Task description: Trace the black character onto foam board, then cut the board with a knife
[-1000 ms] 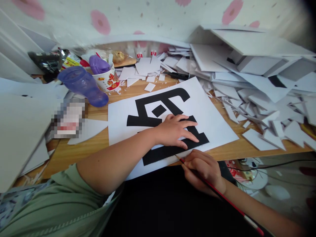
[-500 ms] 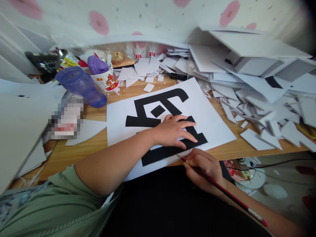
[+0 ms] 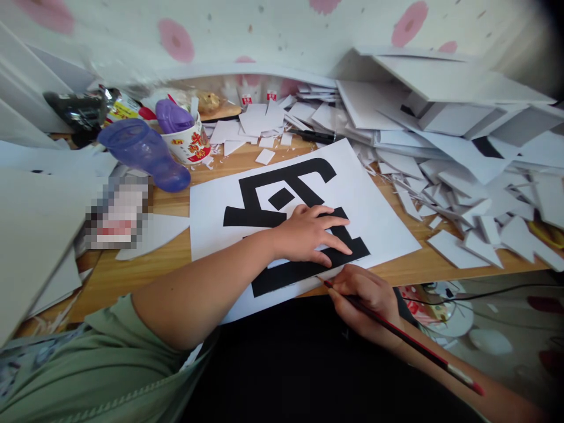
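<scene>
My left hand (image 3: 311, 232) lies flat with its fingers spread on a white sheet (image 3: 379, 229) that bears a large bold black character (image 3: 291, 279). Part of the character is covered by that hand and forearm. At the sheet's near edge, my right hand (image 3: 365, 299) is closed round a long red-and-black pencil (image 3: 405, 338). Its tip rests at or just above the white margin below the character's lowest black bar; I cannot tell if it touches. The pencil's red end points toward the lower right, along my forearm.
White board offcuts (image 3: 462, 205) lie heaped on the right and at the back of the wooden table (image 3: 163, 264). A printed paper cup (image 3: 189, 144) and a translucent purple container (image 3: 145, 155) stand at the back left. A black pen (image 3: 314, 136) lies behind the sheet.
The pencil's red end has swung slightly to the right and up, while its tip stays almost at the same spot. My left hand and the sheet have hardly moved.
</scene>
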Tool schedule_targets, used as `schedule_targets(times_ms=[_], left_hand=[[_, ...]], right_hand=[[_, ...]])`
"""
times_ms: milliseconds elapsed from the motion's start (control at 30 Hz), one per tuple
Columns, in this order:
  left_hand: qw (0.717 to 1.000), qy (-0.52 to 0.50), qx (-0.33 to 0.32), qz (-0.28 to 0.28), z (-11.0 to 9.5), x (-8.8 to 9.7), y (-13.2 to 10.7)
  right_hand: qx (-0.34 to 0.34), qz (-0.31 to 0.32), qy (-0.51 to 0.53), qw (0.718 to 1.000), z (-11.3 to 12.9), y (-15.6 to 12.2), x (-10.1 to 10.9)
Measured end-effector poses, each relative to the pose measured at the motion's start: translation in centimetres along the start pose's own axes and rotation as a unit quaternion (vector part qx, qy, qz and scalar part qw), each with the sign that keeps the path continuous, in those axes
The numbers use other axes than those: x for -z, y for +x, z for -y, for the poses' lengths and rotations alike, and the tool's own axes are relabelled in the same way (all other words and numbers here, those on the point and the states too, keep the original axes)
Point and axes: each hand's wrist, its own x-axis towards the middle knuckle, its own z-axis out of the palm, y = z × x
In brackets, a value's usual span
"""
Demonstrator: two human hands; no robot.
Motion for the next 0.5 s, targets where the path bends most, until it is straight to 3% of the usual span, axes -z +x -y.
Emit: schedule_targets(times_ms=[133,267,333,400,500], left_hand=[[1.0,-0.008,-0.001,-0.002,-0.1,0.1,-0.1],[0.999,-0.045,0.004,-0.005,0.0,0.4,0.0],[0.997,-0.079,0.007,-0.008,0.2,0.6,0.0],[0.991,-0.131,0.003,-0.021,0.6,0.7,0.1],[0.965,-0.253,-0.029,-0.064,1.3,0.9,-0.2]], right_hand=[[-0.016,-0.017,0.031,0.999,0.0,-0.2,0.1],[-0.084,-0.08,0.125,0.985,0.2,0.1,0.0],[-0.117,-0.05,0.167,0.978,0.6,1.0,-0.2],[-0.144,0.017,0.193,0.97,1.2,2.1,-0.8],[-0.151,0.093,0.201,0.964,2.2,4.0,-2.5]])
